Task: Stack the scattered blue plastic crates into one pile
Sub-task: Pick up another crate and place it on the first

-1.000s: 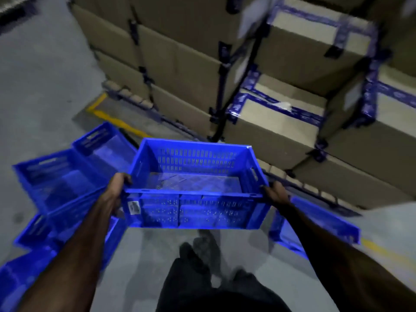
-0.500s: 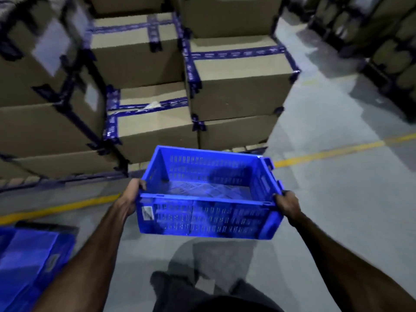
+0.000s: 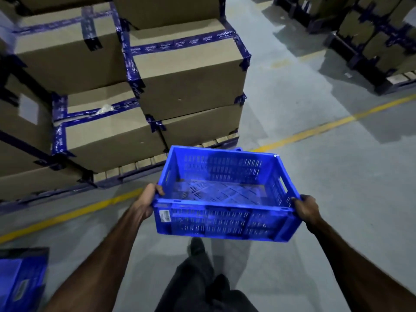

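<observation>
1. Carrying one blue crate (image 3: 226,199) clear of the floor, the left hand (image 3: 146,202) and right hand (image 3: 306,209) each curl round an end rim — the view has swung away from the scattered crates, so I judge the pile lies elsewhere.
2. Counted: one carried crate, one more blue crate (image 3: 20,278) at bottom left, two hands.

A single head-worn wide-angle camera looks forward and steeply down, close over the person's forearms, onto the grey concrete floor (image 3: 315,176) and stacked brown cardboard boxes (image 3: 184,82) ahead-left.
</observation>
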Tool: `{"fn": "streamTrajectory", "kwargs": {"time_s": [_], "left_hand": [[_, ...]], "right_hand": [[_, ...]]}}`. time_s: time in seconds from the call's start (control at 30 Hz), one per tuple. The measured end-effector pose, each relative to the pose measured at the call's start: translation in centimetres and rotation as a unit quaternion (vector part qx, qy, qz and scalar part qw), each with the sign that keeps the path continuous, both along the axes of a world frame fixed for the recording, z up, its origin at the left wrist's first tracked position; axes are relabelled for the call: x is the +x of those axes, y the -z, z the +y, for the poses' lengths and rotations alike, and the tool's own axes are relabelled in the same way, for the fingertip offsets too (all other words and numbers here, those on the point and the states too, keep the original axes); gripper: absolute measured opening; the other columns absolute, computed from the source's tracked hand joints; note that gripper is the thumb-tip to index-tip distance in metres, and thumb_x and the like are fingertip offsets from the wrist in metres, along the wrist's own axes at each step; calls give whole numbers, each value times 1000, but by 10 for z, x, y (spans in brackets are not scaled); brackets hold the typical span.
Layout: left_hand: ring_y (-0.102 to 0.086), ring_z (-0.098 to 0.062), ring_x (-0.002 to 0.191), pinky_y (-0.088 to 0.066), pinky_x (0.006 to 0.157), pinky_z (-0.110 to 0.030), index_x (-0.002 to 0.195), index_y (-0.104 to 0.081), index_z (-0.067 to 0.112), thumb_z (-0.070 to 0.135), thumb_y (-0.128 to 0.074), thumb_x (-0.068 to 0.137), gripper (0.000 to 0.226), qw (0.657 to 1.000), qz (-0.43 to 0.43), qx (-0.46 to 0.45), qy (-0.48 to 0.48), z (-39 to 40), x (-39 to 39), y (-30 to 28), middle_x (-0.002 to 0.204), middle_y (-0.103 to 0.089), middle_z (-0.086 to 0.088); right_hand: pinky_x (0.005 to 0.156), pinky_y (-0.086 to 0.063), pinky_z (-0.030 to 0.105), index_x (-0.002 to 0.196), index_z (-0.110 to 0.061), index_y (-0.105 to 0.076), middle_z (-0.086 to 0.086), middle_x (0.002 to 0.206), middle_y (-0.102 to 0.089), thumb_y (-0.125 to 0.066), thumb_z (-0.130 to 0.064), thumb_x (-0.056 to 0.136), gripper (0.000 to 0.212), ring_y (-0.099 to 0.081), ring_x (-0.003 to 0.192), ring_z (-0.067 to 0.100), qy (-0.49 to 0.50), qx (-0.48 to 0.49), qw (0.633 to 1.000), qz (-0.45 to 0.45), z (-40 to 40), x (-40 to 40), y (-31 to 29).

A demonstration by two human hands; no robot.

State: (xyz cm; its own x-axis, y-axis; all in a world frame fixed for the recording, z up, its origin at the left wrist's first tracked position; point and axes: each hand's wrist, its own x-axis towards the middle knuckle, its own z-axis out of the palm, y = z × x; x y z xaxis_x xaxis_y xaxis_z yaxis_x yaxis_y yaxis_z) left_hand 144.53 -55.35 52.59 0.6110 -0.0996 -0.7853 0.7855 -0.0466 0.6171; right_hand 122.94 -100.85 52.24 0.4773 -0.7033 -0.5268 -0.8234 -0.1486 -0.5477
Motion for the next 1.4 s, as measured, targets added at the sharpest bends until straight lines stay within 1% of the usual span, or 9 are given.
{"fn": "streamTrajectory", "kwargs": {"time_s": [0.27,0.4,0.57,0.73,0.87,1.03,1.2,1.3,1.4], "left_hand": [[-53,-34,94,-47,68,-38,101,-56,7,5,-51,44,57,1000,1,-2,23,-27,45,45,109,-57,-18],[-58,-40,101,-48,82,-46,119,-57,-4,4,-58,38,82,999,17,-1,36,-32,73,92,118,-63,-24],[-59,-40,96,-50,73,-42,120,-60,-1,-5,-44,56,66,1000,24,4,-6,-47,100,152,117,-64,-24],[-73,-31,84,-61,64,-35,116,-65,4,-16,-33,66,62,999,-21,-12,-22,-72,112,218,105,-76,-13],[-74,-23,79,-62,62,-30,111,-64,10,-15,-35,57,66,997,-57,-17,-56,-85,111,288,95,-78,-7],[-60,-36,101,-59,65,-28,124,-62,13,-3,-45,45,82,992,-111,10,-55,-80,105,370,117,-65,-18],[-66,-20,75,-54,50,-21,128,-61,8,-7,-40,50,82,983,-171,37,-48,-79,92,418,100,-70,-6],[-68,-19,76,-53,51,-21,116,-64,17,-8,-41,50,75,971,-232,33,-39,-81,87,437,100,-71,-4],[-67,-16,67,-55,51,-22,128,-61,10,-11,-41,57,77,959,-280,21,-42,-80,80,457,91,-72,-3]], "right_hand": [[75,-55,41,89,-9,-73,18,90,-75,-63,-16,93,13,-71,88,37,-34,28,998,39,-45,76,33],[72,-51,38,93,-7,-73,18,91,-74,-62,-15,94,13,-69,85,36,-58,26,997,47,-59,124,68],[61,-46,30,97,-7,-73,16,91,-73,-62,-15,94,14,-62,72,25,-88,28,995,34,-79,173,136],[65,-48,32,96,-9,-72,18,93,-74,-61,-12,93,12,-64,74,28,-117,31,993,-13,-99,211,222],[78,-58,47,102,-11,-72,16,96,-74,-59,-13,92,17,-70,90,39,-132,23,989,-70,-115,226,302],[76,-57,45,109,-16,-73,8,96,-74,-56,-21,90,26,-70,89,30,-172,-6,974,-149,-124,229,380],[83,-58,53,113,-19,-72,6,101,-75,-56,-28,87,31,-71,92,29,-183,-29,961,-208,-121,222,442],[79,-58,49,112,-19,-72,3,99,-74,-56,-28,87,31,-71,89,25,-181,-36,947,-264,-119,214,467],[69,-51,37,99,-21,-73,-5,85,-70,-59,-24,88,18,-62,75,14,-160,-29,933,-322,-121,215,479]]}}
